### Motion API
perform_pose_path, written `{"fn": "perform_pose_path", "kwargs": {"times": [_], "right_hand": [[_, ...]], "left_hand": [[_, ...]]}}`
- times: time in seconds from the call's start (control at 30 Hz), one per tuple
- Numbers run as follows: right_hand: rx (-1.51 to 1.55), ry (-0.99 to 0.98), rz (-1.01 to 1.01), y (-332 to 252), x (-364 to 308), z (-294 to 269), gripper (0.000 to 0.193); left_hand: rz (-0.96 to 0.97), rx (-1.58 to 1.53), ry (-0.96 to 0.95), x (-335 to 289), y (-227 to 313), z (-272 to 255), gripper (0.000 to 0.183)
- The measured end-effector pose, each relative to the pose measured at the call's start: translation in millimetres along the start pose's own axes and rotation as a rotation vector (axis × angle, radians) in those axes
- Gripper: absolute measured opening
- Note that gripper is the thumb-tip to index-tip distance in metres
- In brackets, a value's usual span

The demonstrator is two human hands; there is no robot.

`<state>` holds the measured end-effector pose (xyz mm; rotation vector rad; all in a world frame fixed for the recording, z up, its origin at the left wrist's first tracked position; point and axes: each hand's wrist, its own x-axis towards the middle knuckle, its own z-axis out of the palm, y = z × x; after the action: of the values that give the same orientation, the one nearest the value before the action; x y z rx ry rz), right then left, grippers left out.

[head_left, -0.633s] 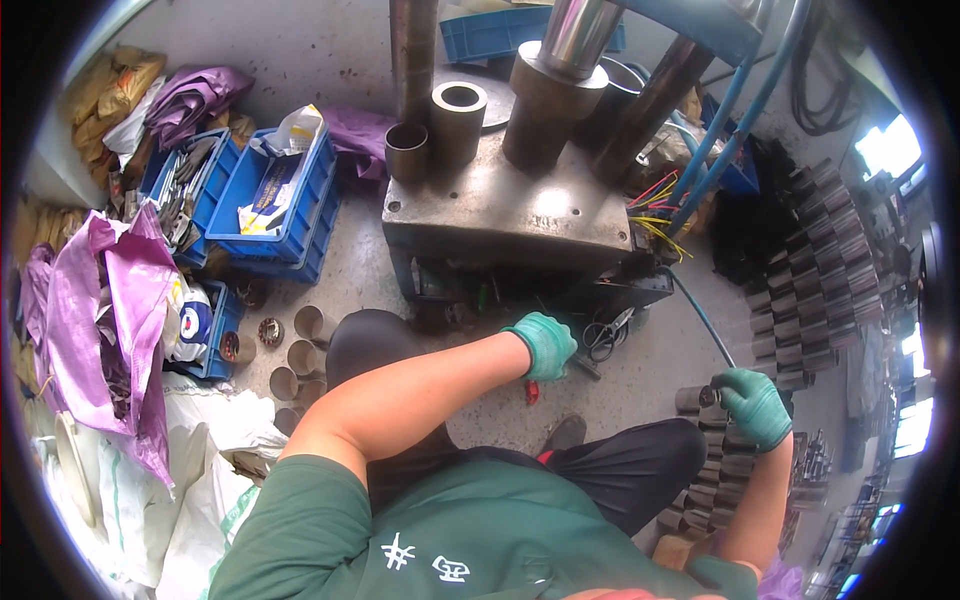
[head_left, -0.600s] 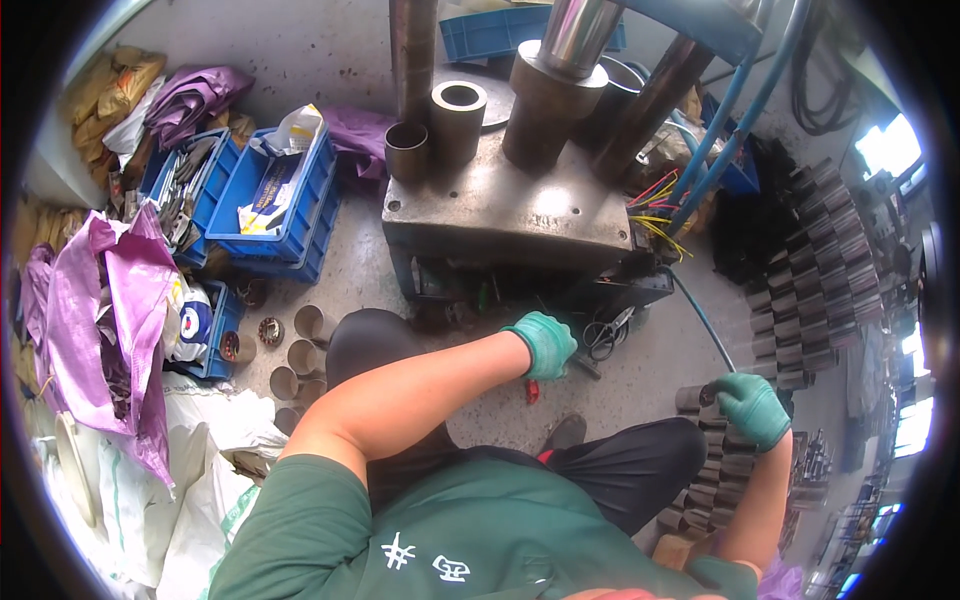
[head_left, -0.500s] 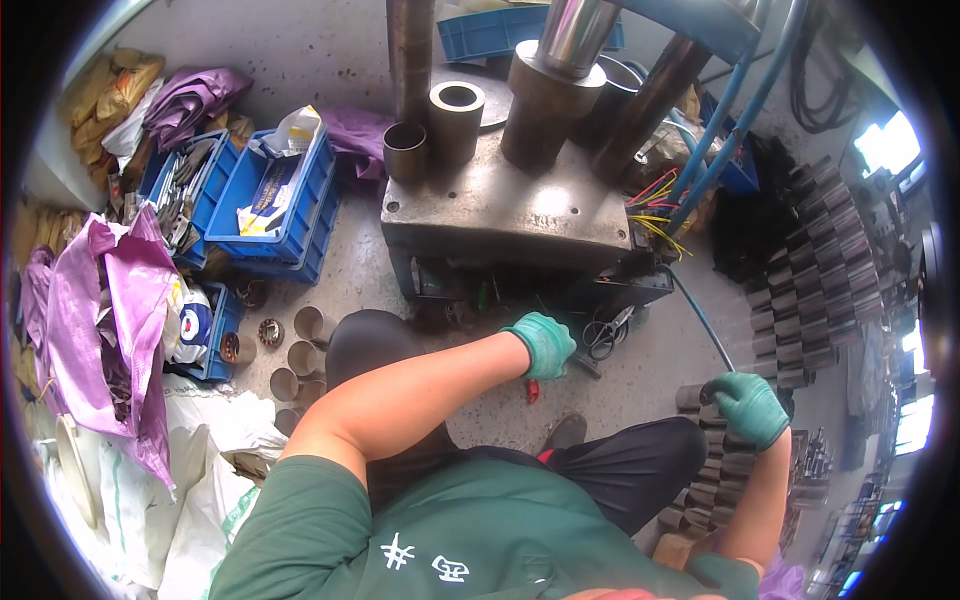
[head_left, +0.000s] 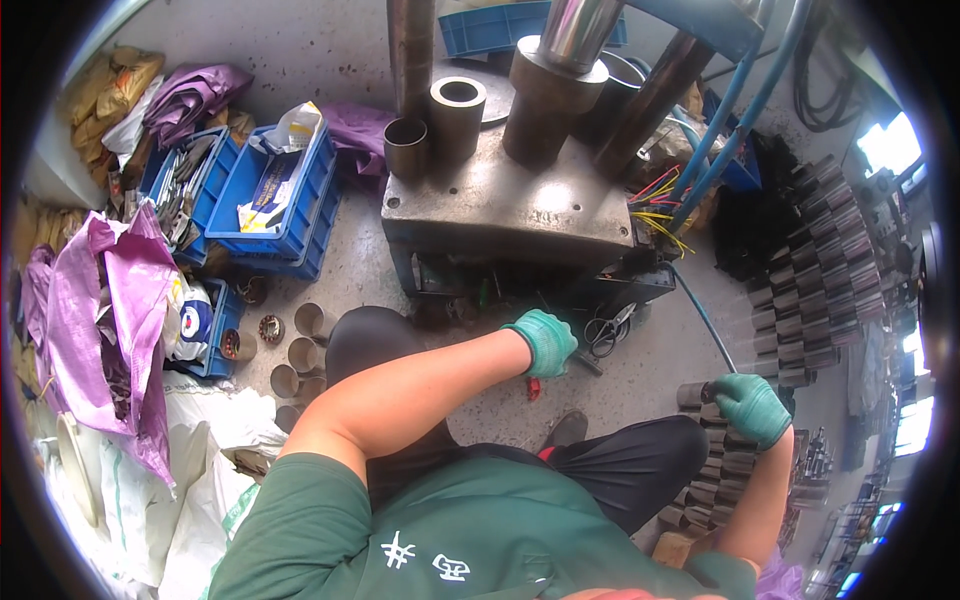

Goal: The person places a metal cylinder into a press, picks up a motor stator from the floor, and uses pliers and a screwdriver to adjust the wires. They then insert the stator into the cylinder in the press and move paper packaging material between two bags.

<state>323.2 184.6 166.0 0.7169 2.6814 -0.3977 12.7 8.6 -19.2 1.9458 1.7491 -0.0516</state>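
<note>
My left hand [head_left: 547, 343], in a green glove, is curled closed in front of the press table, its palm side hidden. A short dark bar [head_left: 587, 366] lies beside it. On the right, my gloved right hand [head_left: 752, 410] is closed around the lower end of a thin blue lever [head_left: 707, 318] that slants down from the press. On the steel press table [head_left: 500, 205], a shiny ram [head_left: 580, 35] meets the top of a thick stepped metal cylinder [head_left: 540, 110]. A thick-walled sleeve [head_left: 457, 125] and a thinner metal ring [head_left: 405, 148] stand to its left.
Blue crates [head_left: 270, 205] and purple sacking [head_left: 140, 300] crowd the left side. Several metal sleeves [head_left: 303, 354] stand on the floor by my left knee. Stacked metal tubes [head_left: 815, 270] fill the right. Coloured wires [head_left: 658, 215] and scissors [head_left: 603, 335] are near the press.
Almost nothing differs. Both hands keep their places and the ram stays on the cylinder; the whole view has shifted very slightly.
</note>
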Motion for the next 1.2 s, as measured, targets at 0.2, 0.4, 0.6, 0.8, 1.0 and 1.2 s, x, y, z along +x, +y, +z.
{"fn": "perform_pose_path", "kwargs": {"times": [0.2,0.4,0.6,0.8,1.0,1.2], "right_hand": [[0.354,0.164,0.135,1,-2,-2,0.029],[0.274,0.092,0.139,-13,2,-11,0.03],[0.458,0.199,0.173,-4,1,-6,0.032],[0.114,0.809,0.055,14,28,-37,0.021],[-0.121,1.297,-0.014,20,96,-123,0.023],[-0.222,1.157,0.18,24,132,-167,0.033]], "left_hand": [[-0.001,0.0,-0.011,0,0,-1,0.043],[0.003,-0.011,-0.015,1,-1,-1,0.041],[-0.001,-0.01,0.008,-1,1,0,0.041],[0.023,-0.043,0.061,-4,0,-4,0.042],[0.058,-0.173,0.304,-9,6,-20,0.031],[0.058,-0.413,0.95,-20,-33,-84,0.017]]}}
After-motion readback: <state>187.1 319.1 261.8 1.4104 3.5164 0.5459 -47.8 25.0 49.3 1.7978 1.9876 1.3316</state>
